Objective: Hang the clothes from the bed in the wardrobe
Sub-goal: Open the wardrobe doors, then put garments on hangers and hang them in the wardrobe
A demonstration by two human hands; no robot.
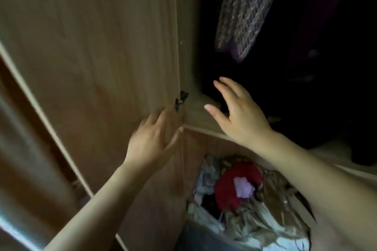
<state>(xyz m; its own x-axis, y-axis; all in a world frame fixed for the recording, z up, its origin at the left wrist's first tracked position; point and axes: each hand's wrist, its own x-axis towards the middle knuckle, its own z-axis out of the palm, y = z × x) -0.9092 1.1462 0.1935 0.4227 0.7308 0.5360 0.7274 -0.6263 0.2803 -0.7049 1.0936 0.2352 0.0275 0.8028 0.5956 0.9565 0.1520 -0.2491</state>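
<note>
The wardrobe (pixel 190 51) fills the frame. Its brown wooden door (pixel 91 47) stands open across the left half, and its dark interior takes up the upper right. A dark metal hinge (pixel 181 100) sits at the centre of the frame, where door and carcass meet. In the upper centre a grey knitted garment (pixel 244 10) hangs inside, and to its right more dark clothing hangs, too dim to make out. A pale shelf edge (pixel 206 130) runs from the centre toward the right. Below it, in the lower centre and lower right, lies a crumpled heap of clothes (pixel 271 220), with a red piece (pixel 226 191) and a small lilac piece (pixel 243 186) on top. The left hand (pixel 152 142), blurred, sits just left of centre. Its fingers are spread and fairly straight, lying against the door's edge below the hinge, the thumb near the shelf corner; it holds nothing. The right hand (pixel 242 116), just right of centre, is open with fingers extended and spread. It hovers over the shelf at the mouth of the dark interior and grips nothing.
</note>
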